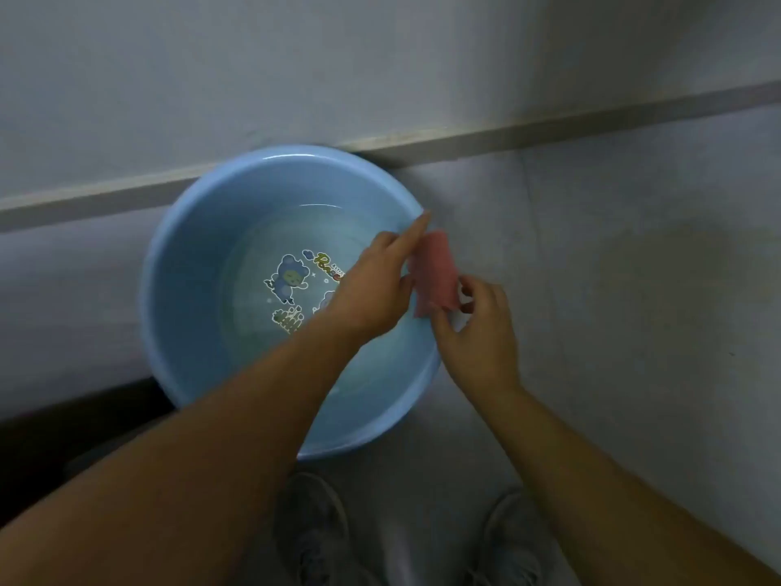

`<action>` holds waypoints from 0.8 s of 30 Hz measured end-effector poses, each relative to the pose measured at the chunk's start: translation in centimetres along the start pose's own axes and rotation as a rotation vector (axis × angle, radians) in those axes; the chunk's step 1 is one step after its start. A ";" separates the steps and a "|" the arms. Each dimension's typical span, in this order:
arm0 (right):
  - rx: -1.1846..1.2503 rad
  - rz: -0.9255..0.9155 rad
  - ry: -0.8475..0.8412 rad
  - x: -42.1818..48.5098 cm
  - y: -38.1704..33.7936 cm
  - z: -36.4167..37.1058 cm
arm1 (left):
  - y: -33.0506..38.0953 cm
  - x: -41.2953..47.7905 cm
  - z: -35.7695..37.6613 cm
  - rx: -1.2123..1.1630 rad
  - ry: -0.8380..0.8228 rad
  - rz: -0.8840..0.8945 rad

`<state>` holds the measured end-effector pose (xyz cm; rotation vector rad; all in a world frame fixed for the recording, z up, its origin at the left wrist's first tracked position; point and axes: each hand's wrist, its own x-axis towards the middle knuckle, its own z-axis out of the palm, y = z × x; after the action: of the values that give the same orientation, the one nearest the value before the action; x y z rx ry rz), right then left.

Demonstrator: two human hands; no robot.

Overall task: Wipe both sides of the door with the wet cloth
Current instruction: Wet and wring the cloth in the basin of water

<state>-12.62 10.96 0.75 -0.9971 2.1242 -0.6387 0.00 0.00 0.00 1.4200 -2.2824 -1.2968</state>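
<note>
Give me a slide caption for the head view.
Left hand and right hand hold a folded pink cloth above the rim of a round blue plastic basin of water.

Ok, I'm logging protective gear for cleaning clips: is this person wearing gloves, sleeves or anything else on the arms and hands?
No gloves: the left hand and the right hand are bare. The left forearm and the right forearm are bare as well, with no sleeve in view. No watch, bracelet or ring shows, though the picture is dim.

Basin on floor against wall; cloth above basin's right rim, between 2 hands; shoes before basin.
</note>
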 end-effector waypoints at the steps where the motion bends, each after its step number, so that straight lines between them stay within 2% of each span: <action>1: 0.030 0.005 0.029 0.1 0.0 0.4 | -0.3 0.8 0.1 0.038 -0.019 0.046; 4: 0.067 0.030 0.100 0.3 -0.5 1.5 | -0.1 2.8 -0.3 0.215 -0.069 0.077; 7: 0.123 0.057 0.167 0.4 -0.8 2.1 | 0.3 3.8 -0.5 0.347 -0.040 0.103; 13: 0.065 0.009 0.218 0.4 -0.9 1.0 | 0.6 3.3 -1.7 0.313 0.064 0.163; 18: 0.031 -0.127 0.119 0.3 -1.8 -1.1 | 0.5 1.0 -3.7 0.044 0.091 0.110; 21: -0.011 -0.236 0.032 0.3 -3.0 -1.8 | 0.7 -1.3 -5.3 -0.148 0.148 -0.001; 24: -0.042 -0.324 -0.050 0.4 -4.3 -1.2 | 0.0 -3.6 -7.2 -0.359 0.078 -0.118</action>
<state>-11.75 8.31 4.26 -1.3826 1.9555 -0.7176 5.70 -1.34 5.47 1.4618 -1.8227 -1.5583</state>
